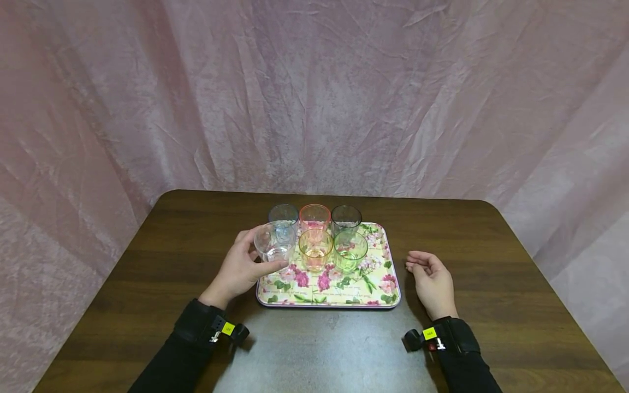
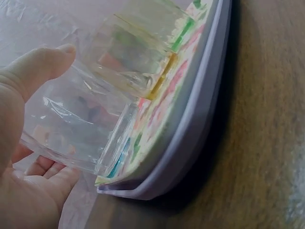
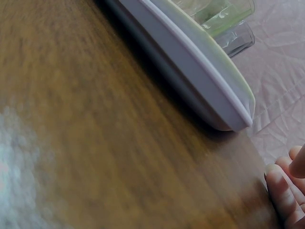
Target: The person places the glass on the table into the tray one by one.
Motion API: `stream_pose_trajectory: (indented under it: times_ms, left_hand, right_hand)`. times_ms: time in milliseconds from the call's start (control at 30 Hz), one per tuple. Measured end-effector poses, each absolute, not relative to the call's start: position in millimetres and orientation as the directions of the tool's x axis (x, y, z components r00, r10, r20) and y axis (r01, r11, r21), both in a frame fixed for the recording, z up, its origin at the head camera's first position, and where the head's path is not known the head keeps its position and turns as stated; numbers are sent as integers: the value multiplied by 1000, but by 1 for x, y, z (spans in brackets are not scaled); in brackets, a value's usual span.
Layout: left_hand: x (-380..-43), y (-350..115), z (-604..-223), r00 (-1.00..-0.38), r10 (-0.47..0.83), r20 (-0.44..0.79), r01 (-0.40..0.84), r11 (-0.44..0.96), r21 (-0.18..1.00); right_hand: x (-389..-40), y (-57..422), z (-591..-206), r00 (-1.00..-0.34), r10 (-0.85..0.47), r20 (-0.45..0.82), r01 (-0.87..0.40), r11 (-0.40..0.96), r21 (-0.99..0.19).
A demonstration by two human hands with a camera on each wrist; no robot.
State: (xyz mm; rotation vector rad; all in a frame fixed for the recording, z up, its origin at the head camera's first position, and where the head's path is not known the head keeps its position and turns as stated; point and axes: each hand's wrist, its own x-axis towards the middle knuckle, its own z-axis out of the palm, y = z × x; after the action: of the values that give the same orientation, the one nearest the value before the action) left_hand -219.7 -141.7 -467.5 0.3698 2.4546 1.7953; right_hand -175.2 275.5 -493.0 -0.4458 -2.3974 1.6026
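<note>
My left hand holds a clear glass at the front left of a floral tray. Its thumb lies along the near side and the fingers reach round the far side. In the left wrist view the base of this clear glass is right at the tray surface. Beside it stand a yellow-tinted glass and a green-tinted glass. My right hand rests on the table to the right of the tray, fingers loosely curled, holding nothing.
Behind the front glasses stand a bluish glass, a red-rimmed glass and a dark grey glass. The tray has a raised pale rim. A brown wooden table lies under everything, with a pink curtain behind.
</note>
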Motion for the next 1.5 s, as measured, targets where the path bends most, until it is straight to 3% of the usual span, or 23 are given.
stream_pose_trajectory:
  times_ms: [1500]
  left_hand:
    - [-216, -135, -477, -976, 216, -16, 41, 258, 965]
  right_hand:
    - [-175, 275, -495, -930, 365, 42, 101, 364, -926]
